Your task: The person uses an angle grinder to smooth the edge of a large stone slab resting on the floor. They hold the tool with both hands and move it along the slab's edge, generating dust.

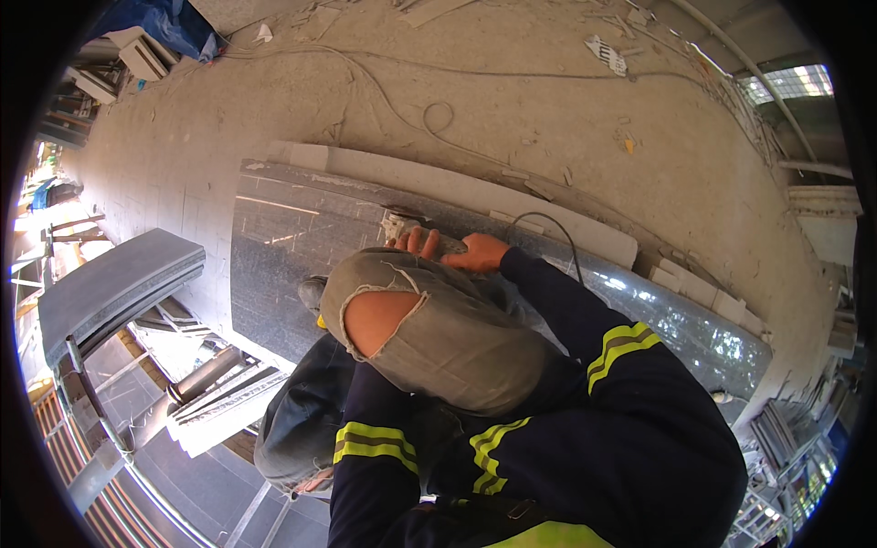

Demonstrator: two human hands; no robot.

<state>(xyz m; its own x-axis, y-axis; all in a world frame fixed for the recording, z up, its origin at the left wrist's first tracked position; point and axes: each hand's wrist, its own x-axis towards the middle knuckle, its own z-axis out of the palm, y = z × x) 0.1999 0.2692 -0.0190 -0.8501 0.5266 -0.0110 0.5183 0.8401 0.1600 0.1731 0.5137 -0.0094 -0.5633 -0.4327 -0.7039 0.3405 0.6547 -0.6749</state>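
Observation:
I crouch on a long dark polished stone slab (292, 247) that lies on a dusty floor. Both hands grip a grey dust-covered power tool (402, 225) at the slab's far edge. My right hand (481, 252) wraps around the tool's rear body. Only the fingers of my left hand (417, 241) show, curled over the tool near its head; the rest is hidden behind my bent knee in torn grey jeans (411, 320). A black cable (553, 222) loops away from the tool.
A pale stone strip (475, 196) lies along the slab's far edge, with small offcuts (694, 283) to the right. Cables (438, 119) trail over the dusty floor. A stack of grey slabs (119, 283) stands to the left, with metal racks below.

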